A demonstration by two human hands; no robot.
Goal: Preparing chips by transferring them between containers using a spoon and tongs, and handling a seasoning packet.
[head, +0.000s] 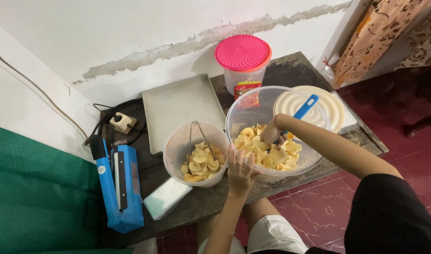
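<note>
The left hand (pixel 240 170) spreads its fingers (pixel 232 155) wide against the near rim of the clear bowl (pixel 239 113) of yellow chips (pixel 267 150). The right hand (pixel 273 131) reaches inside, its fingers hidden among the chips, so their state cannot be determined; a blue handle (pixel 306 107) rises behind it. The bowl sits near the front edge of the surface (pixel 210 200), just beside a smaller bowl (pixel 177 146) holding tongs (pixel 196 131).
</note>
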